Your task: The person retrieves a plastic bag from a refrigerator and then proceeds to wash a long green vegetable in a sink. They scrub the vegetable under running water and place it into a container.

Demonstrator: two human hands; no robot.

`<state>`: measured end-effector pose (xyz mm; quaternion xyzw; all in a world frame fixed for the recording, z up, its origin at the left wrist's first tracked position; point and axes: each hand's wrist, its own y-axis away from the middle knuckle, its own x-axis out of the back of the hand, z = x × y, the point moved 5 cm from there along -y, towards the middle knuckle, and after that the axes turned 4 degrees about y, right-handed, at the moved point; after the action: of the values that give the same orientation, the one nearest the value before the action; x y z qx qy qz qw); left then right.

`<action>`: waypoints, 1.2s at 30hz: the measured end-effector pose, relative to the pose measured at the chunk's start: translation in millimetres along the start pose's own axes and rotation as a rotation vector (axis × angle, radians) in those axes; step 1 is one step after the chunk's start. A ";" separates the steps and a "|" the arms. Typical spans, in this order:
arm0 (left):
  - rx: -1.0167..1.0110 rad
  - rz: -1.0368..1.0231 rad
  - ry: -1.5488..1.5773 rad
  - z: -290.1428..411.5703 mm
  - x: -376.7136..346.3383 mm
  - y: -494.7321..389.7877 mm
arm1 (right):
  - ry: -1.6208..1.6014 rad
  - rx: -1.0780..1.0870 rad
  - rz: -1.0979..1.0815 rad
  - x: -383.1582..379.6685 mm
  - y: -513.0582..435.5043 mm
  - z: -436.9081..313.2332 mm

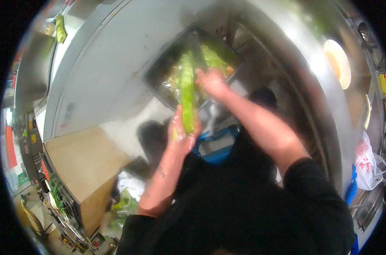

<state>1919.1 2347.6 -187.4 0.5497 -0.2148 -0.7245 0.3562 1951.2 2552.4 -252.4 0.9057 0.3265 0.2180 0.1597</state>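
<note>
My left hand [182,129] holds the lower end of a long, pale green vegetable stalk [188,92], which points away from me over a dark bin [157,68]. Beside the stalk's upper part, my right hand [212,82] is closed on a dark, broad blade [196,47], blurred, probably a knife. Its handle is hidden in the fist. Green leaves [213,57], clear plastic and mixed scraps lie in the bin below.
A metal counter [336,105] curves along the right, bearing a pale round board or plate [338,63] and a white plastic bag [368,162]. A blue stool or crate [218,153] is beneath me. At left stand a wooden-sided box [87,159] and bagged greens [122,207]; another green stalk [60,28] lies upper left.
</note>
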 end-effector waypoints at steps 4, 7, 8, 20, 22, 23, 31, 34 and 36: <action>-0.025 -0.054 -0.217 -10.5 6.7 19.5 | -0.399 0.006 -0.023 -10.5 15.0 -8.6; -0.079 -0.108 -0.370 -14.9 8.8 27.3 | -0.689 -0.078 -0.150 -14.3 23.5 -20.2; -0.045 -0.148 -0.431 -13.2 8.5 28.7 | -0.784 -0.151 -0.211 -15.8 26.0 -23.2; -0.037 -0.053 -0.357 21.8 -1.7 -8.7 | 0.140 0.288 0.009 15.3 36.7 -35.7; -0.003 -0.030 -0.234 19.3 2.4 -15.0 | 0.396 0.385 0.087 25.3 53.0 -34.9; 0.005 -0.021 -0.205 17.9 4.7 -17.4 | 0.463 0.499 0.099 27.4 67.4 -36.8; 0.066 -0.115 0.036 7.4 2.9 -27.7 | 0.758 0.772 0.140 27.0 119.0 -34.0; 0.126 -0.157 0.193 5.1 -2.0 -25.5 | 0.697 0.700 0.077 25.0 103.0 -32.4; 0.111 -0.204 0.193 6.5 -5.0 -24.4 | 0.701 0.673 0.040 25.2 94.5 -31.6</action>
<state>1906.9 2366.8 -199.3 0.6545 -0.1626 -0.6878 0.2686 2002.2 2504.3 -177.3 0.7854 0.3954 0.3951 -0.2660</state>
